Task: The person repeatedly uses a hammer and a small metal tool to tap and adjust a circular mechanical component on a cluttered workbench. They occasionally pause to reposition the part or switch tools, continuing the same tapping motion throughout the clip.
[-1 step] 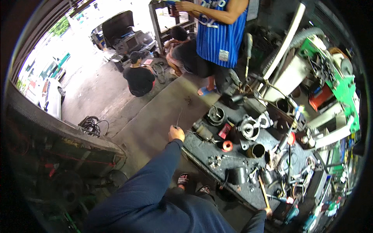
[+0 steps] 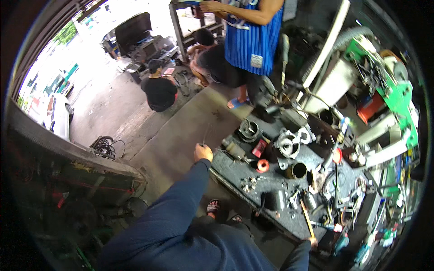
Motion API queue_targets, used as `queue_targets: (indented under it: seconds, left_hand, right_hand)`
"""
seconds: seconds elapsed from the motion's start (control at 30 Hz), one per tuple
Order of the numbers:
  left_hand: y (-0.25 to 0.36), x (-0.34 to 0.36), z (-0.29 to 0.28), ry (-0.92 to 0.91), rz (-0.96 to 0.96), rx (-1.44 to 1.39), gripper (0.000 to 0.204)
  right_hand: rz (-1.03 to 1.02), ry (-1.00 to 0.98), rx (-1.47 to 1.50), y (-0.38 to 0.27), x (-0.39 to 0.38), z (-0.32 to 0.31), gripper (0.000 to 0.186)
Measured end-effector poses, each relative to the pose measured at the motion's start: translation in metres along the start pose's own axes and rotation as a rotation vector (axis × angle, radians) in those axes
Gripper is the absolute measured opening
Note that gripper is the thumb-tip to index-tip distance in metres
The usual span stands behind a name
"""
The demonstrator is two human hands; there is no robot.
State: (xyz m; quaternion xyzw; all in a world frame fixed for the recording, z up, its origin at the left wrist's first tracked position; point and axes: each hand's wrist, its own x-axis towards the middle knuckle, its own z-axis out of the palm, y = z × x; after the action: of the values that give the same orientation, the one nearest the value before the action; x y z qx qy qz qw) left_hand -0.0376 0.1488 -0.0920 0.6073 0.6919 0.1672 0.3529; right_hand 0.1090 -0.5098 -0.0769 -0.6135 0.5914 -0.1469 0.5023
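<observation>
My left hand (image 2: pixel 203 152) is closed, held out past the workbench's left edge above the floor. A thin dark rod (image 2: pixel 209 132) rises from its fist, blurred; its exact kind I cannot make out. At the lower right, my right hand (image 2: pixel 312 242) is closed round the near end of a yellowish wooden stick (image 2: pixel 307 217). The stick's far end lies among metal parts on the workbench (image 2: pixel 239 186). Closest to my left hand on the bench are a small motor-like part (image 2: pixel 234 149), a red box (image 2: pixel 259 148) and an orange-red ring (image 2: pixel 262 165).
Metal housings (image 2: pixel 287 143), a dark cylinder (image 2: pixel 274 200) and loose tools crowd the bench. A person in a blue striped shirt (image 2: pixel 248 43) stands beyond it. Two people crouch farther off, one in a black shirt (image 2: pixel 158 92). Coiled cable (image 2: pixel 107 148) lies at left.
The whole view has shifted slightly, so the bench and people sit a little farther left. Both hands keep nearly the same pose; the rod still stands up from my left fist.
</observation>
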Motion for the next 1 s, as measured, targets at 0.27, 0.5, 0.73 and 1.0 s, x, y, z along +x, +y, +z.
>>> queue_targets:
  seconds: [0.27,0.5,0.73,1.0]
  left_hand:
    - [0.003,0.022,0.022,0.108,-0.162,0.009,0.046]
    - [-0.005,0.037,0.014,0.109,0.023,-0.014,0.057]
    - [-0.006,0.032,0.005,0.118,0.221,0.106,0.064]
    - [0.009,0.031,0.001,0.107,0.326,0.243,0.054]
  right_hand:
    - [0.120,0.159,0.106,-0.001,0.018,0.002,0.060]
    - [0.198,0.190,0.118,-0.008,-0.051,-0.019,0.071]
    - [0.129,0.125,-0.019,-0.020,-0.050,-0.006,0.075]
    - [0.130,0.082,0.093,-0.013,-0.051,-0.008,0.089]
